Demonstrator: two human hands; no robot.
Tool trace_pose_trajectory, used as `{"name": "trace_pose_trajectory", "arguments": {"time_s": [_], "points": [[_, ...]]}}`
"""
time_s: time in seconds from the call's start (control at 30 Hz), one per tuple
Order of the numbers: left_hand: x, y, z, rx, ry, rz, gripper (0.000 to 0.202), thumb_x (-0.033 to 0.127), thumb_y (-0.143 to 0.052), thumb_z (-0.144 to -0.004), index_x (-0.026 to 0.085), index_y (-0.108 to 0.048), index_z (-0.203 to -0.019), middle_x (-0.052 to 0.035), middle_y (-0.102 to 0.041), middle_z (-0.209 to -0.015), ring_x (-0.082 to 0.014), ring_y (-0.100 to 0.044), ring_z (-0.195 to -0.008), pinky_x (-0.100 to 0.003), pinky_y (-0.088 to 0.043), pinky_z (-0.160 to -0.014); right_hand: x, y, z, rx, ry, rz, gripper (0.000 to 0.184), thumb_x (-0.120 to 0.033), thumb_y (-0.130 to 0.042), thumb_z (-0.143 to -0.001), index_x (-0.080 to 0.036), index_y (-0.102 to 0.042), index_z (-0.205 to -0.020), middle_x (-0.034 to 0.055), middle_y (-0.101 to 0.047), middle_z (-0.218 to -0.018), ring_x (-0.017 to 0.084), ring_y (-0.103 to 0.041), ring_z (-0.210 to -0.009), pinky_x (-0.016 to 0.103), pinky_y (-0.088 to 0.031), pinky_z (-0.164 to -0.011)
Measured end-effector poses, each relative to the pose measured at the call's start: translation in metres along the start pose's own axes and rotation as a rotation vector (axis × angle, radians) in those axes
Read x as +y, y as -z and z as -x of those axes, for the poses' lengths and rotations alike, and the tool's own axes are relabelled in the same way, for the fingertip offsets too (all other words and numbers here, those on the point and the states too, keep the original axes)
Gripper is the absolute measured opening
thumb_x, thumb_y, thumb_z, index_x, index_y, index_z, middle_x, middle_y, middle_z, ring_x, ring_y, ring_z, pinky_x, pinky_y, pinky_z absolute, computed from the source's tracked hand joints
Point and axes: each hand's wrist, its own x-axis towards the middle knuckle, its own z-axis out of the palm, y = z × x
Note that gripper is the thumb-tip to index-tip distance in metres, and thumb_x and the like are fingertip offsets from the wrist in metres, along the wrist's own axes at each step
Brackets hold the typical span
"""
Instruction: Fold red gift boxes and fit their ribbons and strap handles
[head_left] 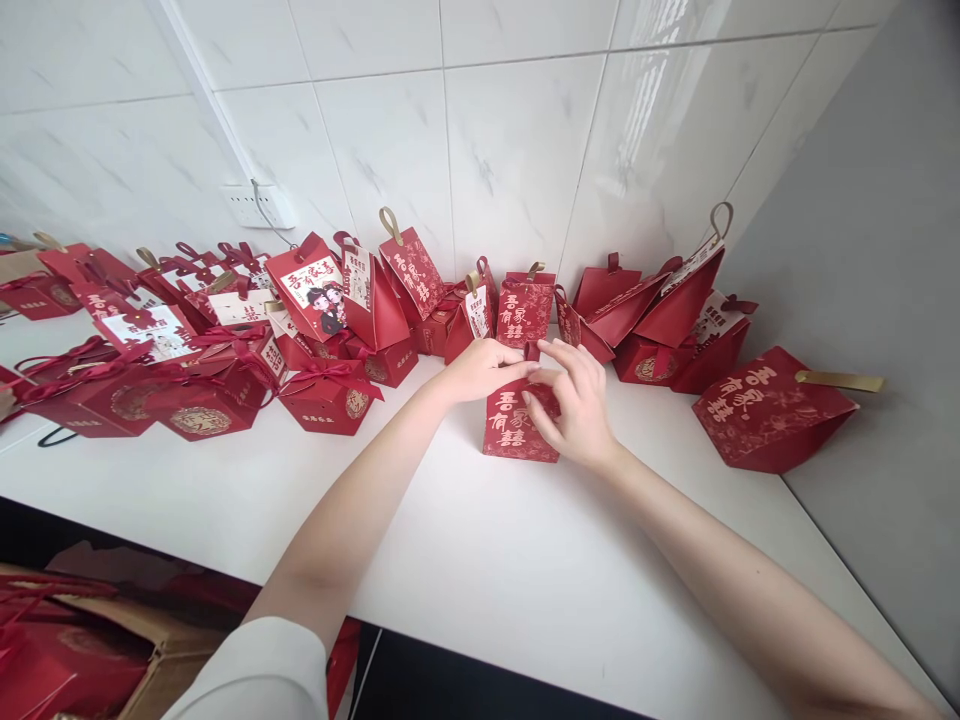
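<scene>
A small red gift box [514, 425] with gold characters stands upright on the white counter [480, 560], in the middle. My left hand [480, 370] pinches the box's top edge from the left, fingers closed on it. From the right, my right hand [574, 405] holds the top and right side of the same box, fingers curled against it. The box's top flap is partly hidden by both hands.
Many more red gift boxes line the tiled wall: a dense heap at the left [187, 350], a cluster behind [420, 300], several at the right [660, 320], one on its side [772, 410]. A wall socket [259, 205] sits above. A cardboard carton [112, 650] is below the counter edge.
</scene>
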Motion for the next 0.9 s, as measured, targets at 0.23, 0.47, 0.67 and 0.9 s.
{"name": "trace_pose_trajectory", "arguments": {"time_s": [0.23,0.47,0.67,0.9], "points": [[0.011,0.001,0.003,0.033,0.040,-0.075,0.051,0.044,-0.053,-0.083,0.017,-0.027,-0.048,0.0042,-0.022,-0.052,-0.0071,-0.021,-0.050,-0.027,-0.016,-0.051,-0.003,-0.003,0.001,0.071,-0.262,-0.040,0.033,-0.042,-0.067,-0.081,-0.023,-0.045,-0.097,0.0108,-0.058,-0.117,0.029,-0.054,-0.112,0.053,-0.038,-0.096],[0.010,-0.007,0.001,0.174,0.075,-0.195,0.052,0.047,-0.051,-0.084,0.017,-0.031,-0.047,0.0039,-0.024,-0.051,-0.0080,-0.022,-0.052,-0.027,-0.017,-0.051,0.007,-0.005,0.004,0.121,-0.242,0.008,0.020,-0.034,-0.062,-0.086,-0.024,-0.053,-0.101,0.0101,-0.054,-0.125,0.029,-0.050,-0.118,0.053,-0.036,-0.099],[0.013,-0.006,0.002,0.154,0.088,-0.207,0.051,0.045,-0.054,-0.082,0.017,-0.037,-0.044,0.0040,-0.024,-0.050,-0.0079,-0.021,-0.051,-0.027,-0.016,-0.052,-0.001,-0.007,0.005,0.091,-0.242,-0.002,0.013,-0.032,-0.061,-0.085,-0.024,-0.054,-0.092,0.0087,-0.056,-0.124,0.028,-0.051,-0.118,0.053,-0.032,-0.104],[0.021,-0.013,0.001,0.198,0.136,-0.273,0.050,0.043,-0.055,-0.082,0.017,-0.036,-0.044,0.0027,-0.029,-0.046,-0.0090,-0.024,-0.049,-0.029,-0.017,-0.050,-0.011,-0.009,0.003,0.053,-0.340,-0.027,0.016,-0.029,-0.059,-0.081,-0.024,-0.048,-0.091,0.0104,-0.054,-0.128,0.030,-0.047,-0.122,0.057,-0.026,-0.106]]}}
